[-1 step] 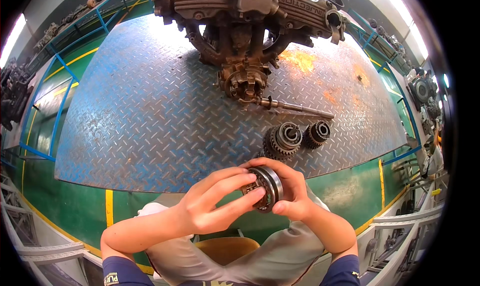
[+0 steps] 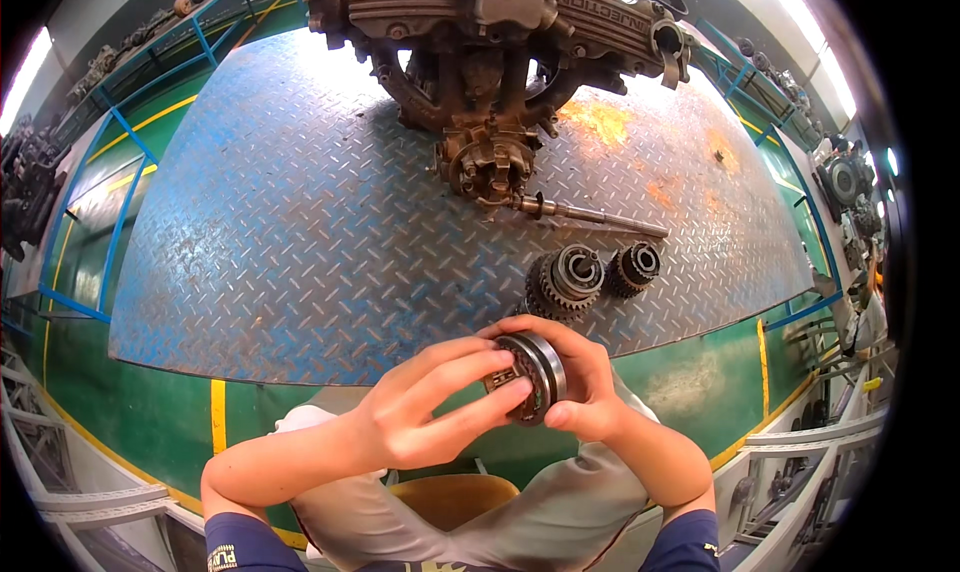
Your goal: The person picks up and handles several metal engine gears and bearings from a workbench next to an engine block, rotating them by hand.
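Just past the near edge of the plate, above my lap, I hold a round steel synchronizer hub (image 2: 546,372) with a grooved, shiny outer ring and a toothed inside. My left hand (image 2: 405,412) grips its left face, thumb and fingers pressed at the toothed centre. Around the outer ring on the right curls my right hand (image 2: 592,384), with its thumb at the lower edge. A larger gear stack (image 2: 566,280) stands on the plate just beyond my hands, its lower part partly hidden. Beside it on the right is a smaller toothed gear (image 2: 635,269).
A rusty engine (image 2: 490,32) fills the far side of the worn diamond-plate tabletop (image 2: 300,242). From its base a thin metal shaft (image 2: 600,218) lies toward the right. Blue-framed racks (image 2: 125,162) with metal parts line the left; more parts crowd the right.
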